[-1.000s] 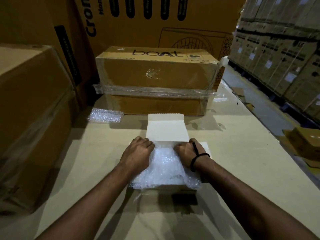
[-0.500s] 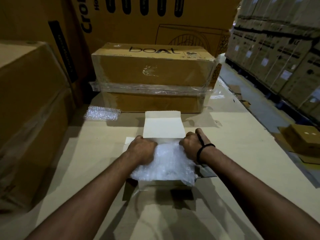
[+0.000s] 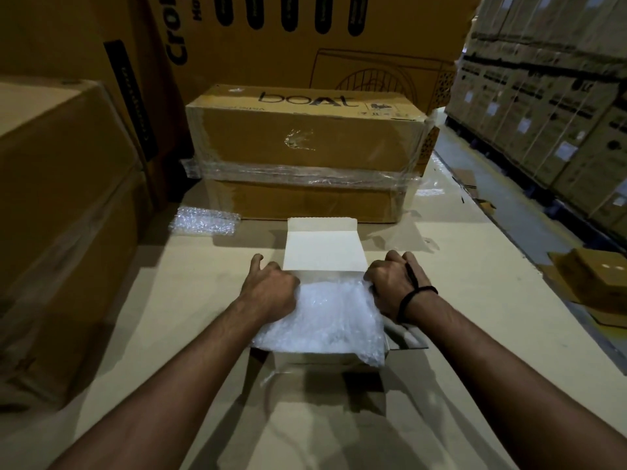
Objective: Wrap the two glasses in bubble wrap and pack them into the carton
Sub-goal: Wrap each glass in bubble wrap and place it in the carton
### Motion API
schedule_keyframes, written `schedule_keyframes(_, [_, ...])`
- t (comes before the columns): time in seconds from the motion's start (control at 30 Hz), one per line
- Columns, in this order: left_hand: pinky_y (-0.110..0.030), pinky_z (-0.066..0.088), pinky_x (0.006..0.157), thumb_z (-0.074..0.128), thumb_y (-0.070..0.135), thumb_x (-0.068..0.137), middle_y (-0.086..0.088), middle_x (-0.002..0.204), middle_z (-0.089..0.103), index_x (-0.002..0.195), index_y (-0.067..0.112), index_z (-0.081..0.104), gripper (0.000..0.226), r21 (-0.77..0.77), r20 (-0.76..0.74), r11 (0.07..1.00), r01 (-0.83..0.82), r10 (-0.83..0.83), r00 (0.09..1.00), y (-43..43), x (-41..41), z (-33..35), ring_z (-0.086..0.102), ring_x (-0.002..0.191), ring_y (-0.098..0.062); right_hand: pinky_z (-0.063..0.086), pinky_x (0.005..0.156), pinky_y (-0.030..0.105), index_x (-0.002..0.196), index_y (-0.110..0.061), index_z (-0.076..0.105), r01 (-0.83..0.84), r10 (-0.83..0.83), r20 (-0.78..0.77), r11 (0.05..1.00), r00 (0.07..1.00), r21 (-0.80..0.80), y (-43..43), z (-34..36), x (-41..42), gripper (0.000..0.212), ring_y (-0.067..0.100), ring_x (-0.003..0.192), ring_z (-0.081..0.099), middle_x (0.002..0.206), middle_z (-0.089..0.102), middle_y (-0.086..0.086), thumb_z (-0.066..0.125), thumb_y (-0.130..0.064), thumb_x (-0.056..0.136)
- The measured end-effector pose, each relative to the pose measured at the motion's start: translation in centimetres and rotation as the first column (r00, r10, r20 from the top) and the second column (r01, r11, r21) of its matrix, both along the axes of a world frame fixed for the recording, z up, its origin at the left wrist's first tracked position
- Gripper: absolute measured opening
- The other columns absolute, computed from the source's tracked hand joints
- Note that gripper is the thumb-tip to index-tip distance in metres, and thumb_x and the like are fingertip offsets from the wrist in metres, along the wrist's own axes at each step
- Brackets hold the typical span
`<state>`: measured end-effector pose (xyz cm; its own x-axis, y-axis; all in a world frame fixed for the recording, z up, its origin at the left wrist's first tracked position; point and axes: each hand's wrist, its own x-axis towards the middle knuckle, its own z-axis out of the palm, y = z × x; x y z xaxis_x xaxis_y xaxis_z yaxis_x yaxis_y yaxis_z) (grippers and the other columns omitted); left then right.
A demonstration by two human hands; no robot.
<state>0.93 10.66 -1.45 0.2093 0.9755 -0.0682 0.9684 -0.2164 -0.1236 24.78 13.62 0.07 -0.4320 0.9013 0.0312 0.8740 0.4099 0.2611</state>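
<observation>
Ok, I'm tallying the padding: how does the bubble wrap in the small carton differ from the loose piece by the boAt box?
The packed bubble wrap is bunched up, fills the open white carton and spills over its near rim; the loose piece lies flat on the table. The left hand and right hand rest curled on the packed bubble wrap; nothing touches the loose piece, which also looks smaller. Both are clear bubbled plastic.

A brown "boAt" box (image 3: 305,137), banded in clear film, sits on the desk (image 3: 169,300). Behind it looms a tall printed carton (image 3: 305,45). Left of it are stacked brown boxes (image 3: 61,198). Right of it, across the aisle, stand rows of cartons (image 3: 543,113).
</observation>
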Motion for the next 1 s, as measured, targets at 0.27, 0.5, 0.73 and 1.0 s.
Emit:
schedule_keyframes(0.27, [-0.064,-0.001,0.111,0.042,0.021,0.088,-0.001,0.118,0.067,0.116,0.023,0.066,0.037,-0.085,0.029,0.995,-0.047,0.049,0.998,0.6,0.3,-0.2,0.047,0.125,-0.024,0.029,0.086,0.040,0.103,-0.026,0.061,0.017,0.019,0.236,0.989,0.972,-0.148,0.0,-0.6,-1.2,0.023,0.023,0.114,0.040,0.110,0.063,-0.007,0.048,-0.022,0.085])
schedule_keyframes(0.5, [-0.054,0.001,0.113,0.051,0.022,0.086,0.001,0.135,0.058,0.136,0.029,0.051,0.050,-0.085,0.216,0.995,-0.053,0.071,0.974,-0.3,0.0,0.8,0.038,0.137,-0.020,0.015,0.109,0.054,0.113,-0.030,0.060,0.013,0.041,0.207,0.968,0.977,-0.252,0.6,0.1,-1.2,0.028,0.026,0.128,0.032,0.125,0.056,-0.009,0.054,-0.031,0.086])
schedule_keyframes(0.73, [-0.057,-0.003,0.114,0.065,0.043,0.078,0.003,0.134,0.054,0.115,0.034,0.057,0.039,-0.175,0.207,0.984,-0.021,0.057,0.977,-2.3,-1.1,2.6,0.027,0.142,-0.022,-0.013,0.109,0.064,0.125,-0.035,0.056,0.007,0.131,0.290,0.904,0.948,-0.428,-0.6,0.7,0.4,0.058,0.021,0.146,0.008,0.148,0.036,-0.015,0.045,-0.071,0.080])
schedule_keyframes(1.0, [-0.051,-0.007,0.118,0.058,0.050,0.088,-0.005,0.163,0.014,0.126,0.029,0.053,0.044,-0.100,0.235,0.990,-0.104,0.126,0.964,-4.4,1.4,-0.4,0.005,0.150,-0.020,0.005,0.112,0.060,0.116,-0.028,0.062,-0.029,0.172,0.293,0.899,0.941,-0.437,-1.1,-0.2,0.5,0.042,0.030,0.143,0.014,0.138,0.043,-0.006,0.037,-0.051,0.091])
